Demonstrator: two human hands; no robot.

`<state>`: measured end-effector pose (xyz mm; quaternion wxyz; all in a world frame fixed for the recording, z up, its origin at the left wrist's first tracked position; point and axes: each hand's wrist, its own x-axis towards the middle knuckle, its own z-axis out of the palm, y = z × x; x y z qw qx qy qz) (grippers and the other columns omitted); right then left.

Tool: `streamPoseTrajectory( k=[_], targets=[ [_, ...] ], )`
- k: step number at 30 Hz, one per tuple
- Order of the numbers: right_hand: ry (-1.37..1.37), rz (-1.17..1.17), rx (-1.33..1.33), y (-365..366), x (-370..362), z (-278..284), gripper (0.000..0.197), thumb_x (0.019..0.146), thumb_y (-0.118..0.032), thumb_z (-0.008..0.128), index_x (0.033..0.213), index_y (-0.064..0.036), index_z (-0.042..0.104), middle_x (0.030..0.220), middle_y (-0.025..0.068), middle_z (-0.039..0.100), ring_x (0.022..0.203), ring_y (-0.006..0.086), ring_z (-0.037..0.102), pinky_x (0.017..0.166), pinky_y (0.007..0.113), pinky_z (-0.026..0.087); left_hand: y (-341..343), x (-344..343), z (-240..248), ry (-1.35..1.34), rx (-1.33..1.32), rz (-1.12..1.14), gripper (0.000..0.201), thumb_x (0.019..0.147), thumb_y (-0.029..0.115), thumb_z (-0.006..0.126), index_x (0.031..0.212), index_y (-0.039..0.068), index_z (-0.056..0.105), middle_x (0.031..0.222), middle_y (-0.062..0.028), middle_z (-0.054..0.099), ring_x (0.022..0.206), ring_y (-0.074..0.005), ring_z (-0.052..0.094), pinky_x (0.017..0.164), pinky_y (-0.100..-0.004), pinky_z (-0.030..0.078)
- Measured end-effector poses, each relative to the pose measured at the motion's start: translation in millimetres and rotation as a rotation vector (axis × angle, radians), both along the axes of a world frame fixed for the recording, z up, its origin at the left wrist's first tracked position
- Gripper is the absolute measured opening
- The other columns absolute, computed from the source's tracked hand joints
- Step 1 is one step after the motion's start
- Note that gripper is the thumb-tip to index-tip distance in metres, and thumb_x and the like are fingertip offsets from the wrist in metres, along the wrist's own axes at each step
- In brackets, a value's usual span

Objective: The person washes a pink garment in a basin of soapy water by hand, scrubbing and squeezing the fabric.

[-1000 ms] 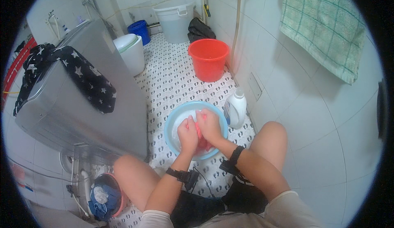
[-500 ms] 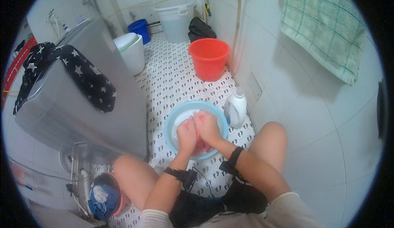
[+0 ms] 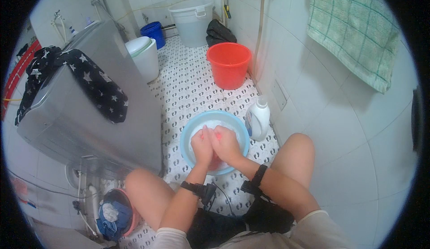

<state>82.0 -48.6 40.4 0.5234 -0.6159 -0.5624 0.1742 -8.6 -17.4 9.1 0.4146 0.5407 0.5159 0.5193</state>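
Note:
Between my knees, a light blue basin point(image 3: 184, 147) with whitish, sudsy water stands on the floor. My left hand point(image 3: 203, 147) and my right hand point(image 3: 225, 144) are pressed side by side over it, both closed. A red, wet-looking cloth point(image 3: 215, 162) is gripped between them. Most of the cloth is hidden under my hands, with only a part showing below the wrists. Just right of the basin stands a white detergent bottle point(image 3: 259, 120) with a handle.
A red bucket point(image 3: 229, 67) stands beyond the basin near the right wall. At left is a grey washing machine point(image 3: 89, 128) with a black star-patterned cloth point(image 3: 96, 83) draped over it. A pink tub point(image 3: 132, 213) of clothes sits by my left leg. A green towel point(image 3: 354, 29) hangs at right.
My right hand has drawn slightly back toward me, and the hands' angle has shifted. Less of the red cloth shows beneath them. The basin has stayed in place.

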Motion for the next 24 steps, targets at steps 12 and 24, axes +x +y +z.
streamPoseTrajectory(
  k=[12,24],
  targets=[
    [-0.032,-0.010,0.068,13.1,10.4,-13.5,0.035,0.096,-0.023,0.059,0.073,0.0033,0.059,0.062,0.0219,0.056,0.052,0.0318,0.053,0.055,0.042,0.042,-7.3,3.6,-4.4,0.004,-0.002,-0.033,0.047,0.104,0.027,0.051,0.066,0.000,0.057,0.056,-0.0031,0.053,0.055,-0.0095,0.045,0.052,-0.0335,0.038],
    [0.068,-0.079,-0.082,15.8,19.9,-14.9,0.035,0.096,-0.024,0.058,0.073,0.0021,0.059,0.070,0.0265,0.060,0.064,0.0440,0.060,0.059,0.049,0.046,-7.3,9.7,-4.3,0.073,0.041,-0.078,0.045,0.103,0.029,0.053,0.073,-0.003,0.063,0.059,-0.0054,0.057,0.061,-0.0093,0.049,0.056,-0.0339,0.042]
  ],
)
